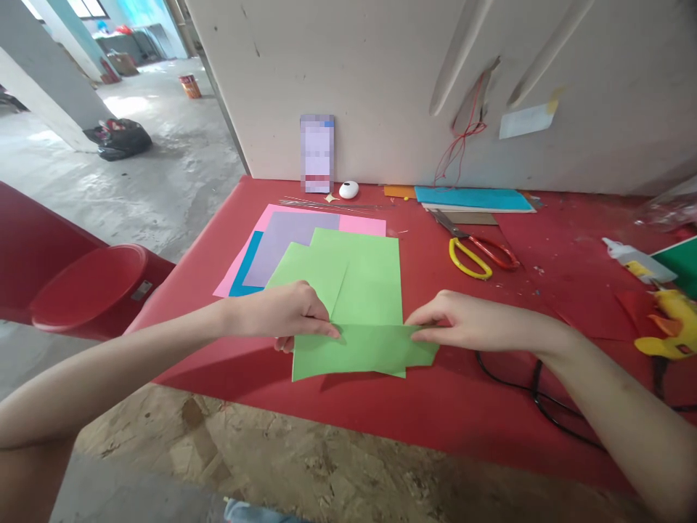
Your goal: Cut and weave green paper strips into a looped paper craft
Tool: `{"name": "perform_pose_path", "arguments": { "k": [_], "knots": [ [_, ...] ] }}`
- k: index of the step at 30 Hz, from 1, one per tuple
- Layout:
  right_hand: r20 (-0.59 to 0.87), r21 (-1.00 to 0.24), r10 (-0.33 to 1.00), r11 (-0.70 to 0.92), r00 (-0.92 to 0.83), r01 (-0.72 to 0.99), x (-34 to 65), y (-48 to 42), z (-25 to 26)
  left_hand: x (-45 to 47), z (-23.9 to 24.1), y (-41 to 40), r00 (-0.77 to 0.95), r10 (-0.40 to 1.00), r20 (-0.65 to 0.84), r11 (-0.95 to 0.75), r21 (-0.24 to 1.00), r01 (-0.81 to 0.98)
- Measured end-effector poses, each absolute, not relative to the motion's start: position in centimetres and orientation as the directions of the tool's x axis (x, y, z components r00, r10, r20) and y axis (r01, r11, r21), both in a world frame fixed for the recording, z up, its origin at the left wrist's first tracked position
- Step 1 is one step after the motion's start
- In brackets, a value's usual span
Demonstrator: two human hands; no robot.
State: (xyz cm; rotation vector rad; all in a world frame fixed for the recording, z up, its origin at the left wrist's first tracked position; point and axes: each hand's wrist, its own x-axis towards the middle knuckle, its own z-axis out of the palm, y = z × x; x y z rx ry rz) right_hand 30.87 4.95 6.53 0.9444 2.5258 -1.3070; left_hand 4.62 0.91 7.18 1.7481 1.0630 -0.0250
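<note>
Light green paper [359,276] lies before me in overlapping sheets, with a straight fold line running across the near part. My left hand [299,314] pinches the paper at the left end of that line, its thumb on top and some fingers underneath. At the right end, my right hand [443,319] pinches the same edge between thumb and fingers. The near part of the paper reaches toward the table's front edge. Behind it lie purple paper [272,240], pink paper [364,224] and blue paper [247,270], partly covered by the green.
On the red table [348,410], scissors [468,247] lie right of the paper, near blue strips [473,197]. A glue gun [672,327], glue bottle [640,260] and black cable [560,414] are farther right. A phone [317,154] leans on the wall beside a white mouse-shaped object [349,189].
</note>
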Motion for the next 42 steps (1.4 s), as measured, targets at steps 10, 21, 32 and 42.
{"name": "perform_pose_path", "arguments": {
  "k": [10,21,32,42],
  "knots": [
    [-0.331,-0.668,0.479,0.490,-0.813,0.560,27.4,2.6,7.5,5.7,8.0,0.2,0.686,0.670,-0.282,-0.351,0.694,0.628],
    [-0.341,-0.616,0.583,0.454,-0.737,0.644,29.3,3.0,6.7,3.1,6.7,0.8,0.383,0.905,0.184,-0.394,0.699,0.597],
    [-0.133,-0.440,0.706,0.587,-0.696,0.680,27.1,0.2,7.9,8.7,5.4,-0.7,0.615,0.614,0.495,-0.788,0.432,0.440],
    [-0.082,-0.394,0.689,0.642,-0.720,0.658,27.4,-0.1,7.8,8.7,5.5,-1.0,0.633,0.553,0.542,-0.826,0.256,0.502]
  ]
}}
